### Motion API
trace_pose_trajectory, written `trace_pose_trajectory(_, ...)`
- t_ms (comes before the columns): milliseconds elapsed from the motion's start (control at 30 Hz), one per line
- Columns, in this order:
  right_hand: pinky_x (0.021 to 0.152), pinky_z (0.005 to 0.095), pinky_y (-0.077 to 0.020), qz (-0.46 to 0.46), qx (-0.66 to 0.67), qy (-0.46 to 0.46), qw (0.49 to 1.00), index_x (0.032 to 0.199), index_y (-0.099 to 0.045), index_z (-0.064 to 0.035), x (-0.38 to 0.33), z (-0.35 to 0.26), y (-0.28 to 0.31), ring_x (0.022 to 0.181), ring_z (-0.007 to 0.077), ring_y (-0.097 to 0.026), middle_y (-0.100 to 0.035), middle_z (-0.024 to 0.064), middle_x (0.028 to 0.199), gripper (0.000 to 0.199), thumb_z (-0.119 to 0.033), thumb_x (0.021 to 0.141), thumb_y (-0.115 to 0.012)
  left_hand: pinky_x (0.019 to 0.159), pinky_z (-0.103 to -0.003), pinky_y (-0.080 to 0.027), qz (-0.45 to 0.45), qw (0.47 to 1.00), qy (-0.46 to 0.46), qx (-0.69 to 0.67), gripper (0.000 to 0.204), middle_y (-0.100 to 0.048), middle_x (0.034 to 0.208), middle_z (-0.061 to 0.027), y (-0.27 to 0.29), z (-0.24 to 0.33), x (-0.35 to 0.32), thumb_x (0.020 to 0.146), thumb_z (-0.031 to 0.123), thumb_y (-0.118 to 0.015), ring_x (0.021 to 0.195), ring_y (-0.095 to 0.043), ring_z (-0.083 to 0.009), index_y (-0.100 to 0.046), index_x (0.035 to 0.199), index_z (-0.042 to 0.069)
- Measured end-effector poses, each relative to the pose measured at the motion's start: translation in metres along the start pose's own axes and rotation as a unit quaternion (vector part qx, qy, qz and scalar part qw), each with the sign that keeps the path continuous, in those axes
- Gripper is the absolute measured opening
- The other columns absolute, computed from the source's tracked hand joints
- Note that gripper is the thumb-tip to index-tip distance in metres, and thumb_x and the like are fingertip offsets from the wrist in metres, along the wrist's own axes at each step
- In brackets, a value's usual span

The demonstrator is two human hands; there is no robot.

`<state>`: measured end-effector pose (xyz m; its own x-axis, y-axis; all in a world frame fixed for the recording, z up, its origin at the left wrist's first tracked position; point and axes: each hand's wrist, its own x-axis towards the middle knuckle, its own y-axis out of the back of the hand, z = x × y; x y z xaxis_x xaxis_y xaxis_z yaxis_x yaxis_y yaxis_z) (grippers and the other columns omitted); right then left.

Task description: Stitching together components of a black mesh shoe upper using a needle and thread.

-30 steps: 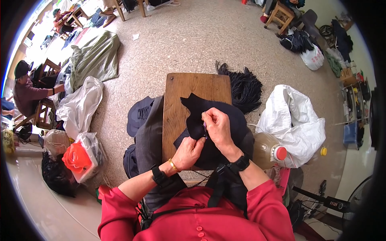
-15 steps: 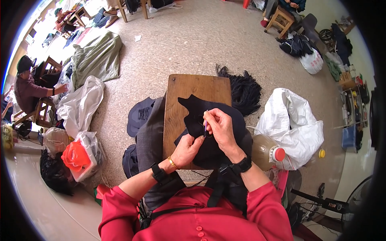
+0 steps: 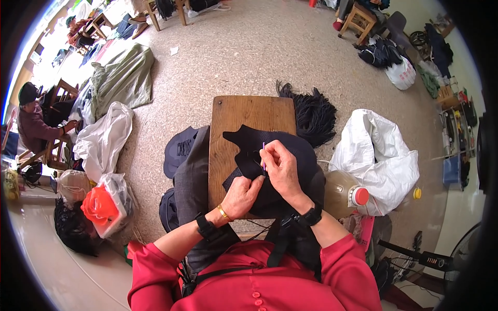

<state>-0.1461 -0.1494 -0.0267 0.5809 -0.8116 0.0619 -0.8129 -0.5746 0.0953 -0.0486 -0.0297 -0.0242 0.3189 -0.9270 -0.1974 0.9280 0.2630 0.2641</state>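
A piece of black fabric (image 3: 249, 142) lies over a small wooden board (image 3: 236, 116) across my lap. My right hand (image 3: 282, 168) grips a thin purple hook tool (image 3: 263, 155), its tip stuck into the fabric. My left hand (image 3: 243, 196) pinches the fabric's near edge just below the tool; a gold bangle and a black watch sit on that wrist. Both sleeves are red.
A bundle of black strands (image 3: 311, 111) lies past the board at the right. A white sack (image 3: 381, 155) and a plastic jug with a red cap (image 3: 345, 194) stand at my right. White bags (image 3: 104, 137), an orange item (image 3: 98, 205) and a seated person (image 3: 36, 122) are at left.
My right hand has lifted the purple tool slightly upright on the fabric. My left hand has stayed at the fabric's edge.
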Motion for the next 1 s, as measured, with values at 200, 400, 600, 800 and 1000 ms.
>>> trace_pose_trajectory(200,0.050,0.0235,-0.0421,-0.016,-0.004,-0.016,1.000,0.082,-0.052,-0.0032,0.009,0.010,-0.001,0.056,0.0038,-0.052,-0.053,-0.0011,0.063,0.020,-0.009,0.098,-0.062,0.048,-0.047,-0.035,0.022,0.998,-0.039,0.038,0.041,-0.048,0.058,-0.0273,-0.005,0.001,-0.001,0.101,0.022,-0.055,0.053,-0.055,-0.0443,-0.060,0.075,-0.010)
trace_pose_trajectory(400,0.049,0.0235,-0.0416,-0.016,0.027,-0.068,0.997,0.078,-0.053,-0.0028,0.012,0.016,-0.004,0.055,0.0036,-0.051,-0.055,-0.0012,0.062,0.021,-0.007,0.096,-0.063,0.047,-0.047,-0.034,0.043,0.997,-0.056,-0.014,0.042,-0.047,0.057,-0.0267,-0.008,0.000,0.000,0.100,0.022,-0.055,0.052,-0.054,-0.0438,-0.057,0.072,-0.009)
trace_pose_trajectory(600,0.050,0.0239,-0.0417,0.011,0.038,-0.069,0.997,0.077,-0.054,-0.0024,0.012,0.023,-0.007,0.055,0.0039,-0.053,-0.056,-0.0008,0.062,0.020,-0.006,0.095,-0.064,0.046,-0.046,-0.033,0.009,1.000,-0.017,0.011,0.045,-0.045,0.055,-0.0265,-0.004,-0.002,-0.002,0.099,0.023,-0.056,0.048,-0.053,-0.0405,-0.054,0.068,-0.010)
trace_pose_trajectory(800,0.050,0.0248,-0.0426,0.036,0.008,-0.055,0.998,0.077,-0.056,-0.0014,0.011,0.021,-0.010,0.055,0.0046,-0.054,-0.059,0.0005,0.062,0.019,-0.006,0.094,-0.065,0.046,-0.047,-0.032,0.012,1.000,-0.021,0.010,0.046,-0.046,0.058,-0.0284,-0.005,-0.006,-0.001,0.099,0.025,-0.057,0.046,-0.047,-0.0411,-0.054,0.069,-0.010)
trace_pose_trajectory(1000,0.051,0.0255,-0.0431,0.047,0.020,-0.074,0.996,0.077,-0.057,-0.0011,0.012,0.018,-0.012,0.055,0.0050,-0.055,-0.059,0.0005,0.061,0.019,-0.006,0.093,-0.065,0.046,-0.048,-0.030,0.028,0.999,-0.041,0.010,0.049,-0.044,0.057,-0.0284,-0.005,-0.008,-0.002,0.099,0.026,-0.058,0.043,-0.042,-0.0390,-0.053,0.067,-0.011)
